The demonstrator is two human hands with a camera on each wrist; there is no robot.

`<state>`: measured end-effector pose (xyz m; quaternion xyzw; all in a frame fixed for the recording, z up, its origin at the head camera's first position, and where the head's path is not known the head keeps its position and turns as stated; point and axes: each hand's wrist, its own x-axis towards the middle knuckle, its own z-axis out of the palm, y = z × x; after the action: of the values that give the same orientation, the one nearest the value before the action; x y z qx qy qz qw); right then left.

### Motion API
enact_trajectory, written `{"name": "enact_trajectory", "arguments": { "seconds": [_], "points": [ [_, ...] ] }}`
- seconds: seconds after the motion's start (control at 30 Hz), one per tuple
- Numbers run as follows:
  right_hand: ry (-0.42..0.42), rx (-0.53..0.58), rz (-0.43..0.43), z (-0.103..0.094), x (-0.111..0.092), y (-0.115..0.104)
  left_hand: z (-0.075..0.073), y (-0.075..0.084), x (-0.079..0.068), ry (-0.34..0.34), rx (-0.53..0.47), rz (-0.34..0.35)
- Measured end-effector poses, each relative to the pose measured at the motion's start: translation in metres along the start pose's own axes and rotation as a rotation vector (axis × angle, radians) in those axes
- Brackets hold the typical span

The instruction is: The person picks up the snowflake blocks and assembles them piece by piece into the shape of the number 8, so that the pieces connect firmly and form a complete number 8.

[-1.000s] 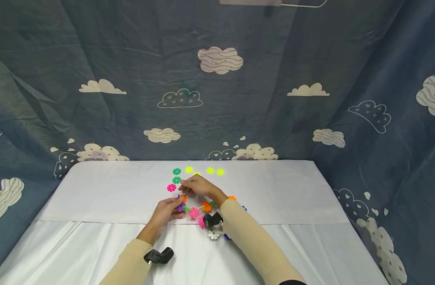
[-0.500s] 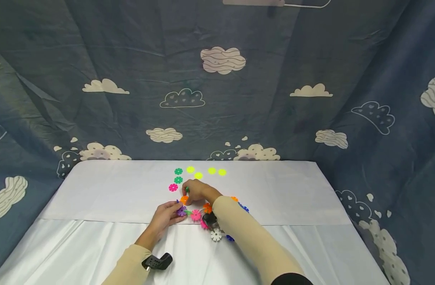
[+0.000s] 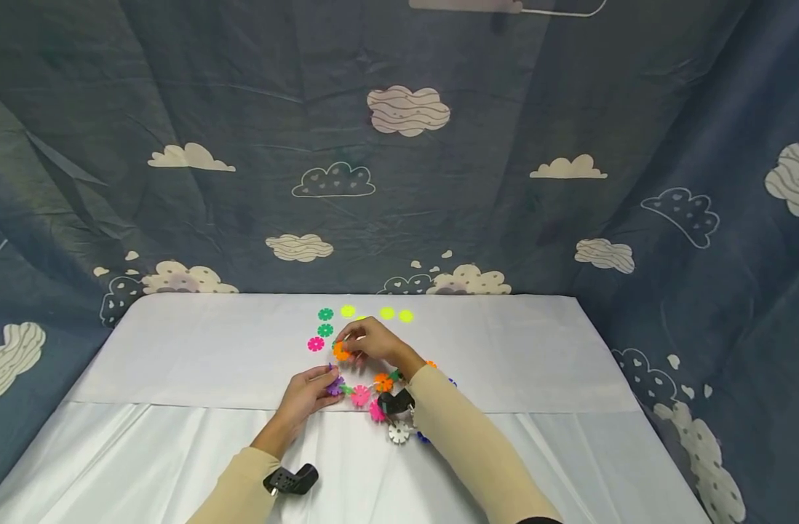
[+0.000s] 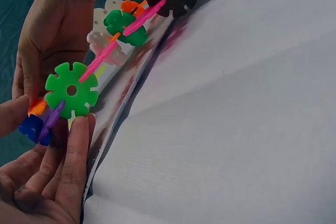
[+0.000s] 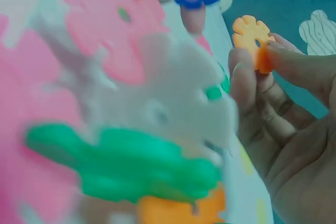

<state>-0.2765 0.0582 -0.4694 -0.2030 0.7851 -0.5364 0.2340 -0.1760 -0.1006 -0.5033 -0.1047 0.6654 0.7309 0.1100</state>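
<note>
My left hand (image 3: 305, 397) pinches the end of a chain of flower-shaped interlocking discs. At that end are a purple disc (image 3: 336, 386) and a blue disc (image 4: 32, 129), beside a light green disc (image 4: 72, 90). Just above and beyond it, my right hand (image 3: 373, 340) pinches an orange disc (image 5: 252, 38) between thumb and finger; a bit of green shows behind it in the head view. The chain runs right through a pink disc (image 3: 360, 396), another orange disc (image 3: 383, 382) and a white disc (image 3: 399, 433). My right forearm hides part of it.
Loose discs lie beyond my hands on the white tabletop (image 3: 209, 356): two green discs (image 3: 325, 322), a bright pink disc (image 3: 316, 343) and several yellow discs (image 3: 388, 313). A dark cloud-patterned curtain (image 3: 465, 218) stands behind and beside the table.
My right hand first came down to the chain's end beside my left hand, then moved up and away. The orange disc moved with it, off the chain's end. My left hand stayed nearly still.
</note>
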Motion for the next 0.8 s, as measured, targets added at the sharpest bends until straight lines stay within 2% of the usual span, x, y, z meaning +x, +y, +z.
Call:
{"name": "enact_trajectory", "arguments": {
  "seconds": [0.2, 0.3, 0.47, 0.6, 0.8],
  "points": [
    [0.001, 0.100, -0.045, 0.008, 0.002, 0.003, -0.001, 0.002, 0.000, -0.010, -0.011, 0.010],
    [0.019, 0.113, -0.041, 0.011, 0.002, 0.003, 0.000, 0.002, 0.000, -0.009, -0.020, 0.004],
    [0.057, 0.028, -0.030, 0.017, 0.003, 0.004, 0.000, 0.001, 0.000, 0.000, -0.009, -0.008],
    [0.045, 0.008, -0.017, 0.020, 0.002, 0.001, 0.000, 0.001, 0.001, -0.006, -0.008, -0.003],
    [0.020, -0.005, -0.001, 0.022, 0.003, -0.002, 0.001, -0.004, 0.002, 0.009, -0.018, 0.054]
  ]
}}
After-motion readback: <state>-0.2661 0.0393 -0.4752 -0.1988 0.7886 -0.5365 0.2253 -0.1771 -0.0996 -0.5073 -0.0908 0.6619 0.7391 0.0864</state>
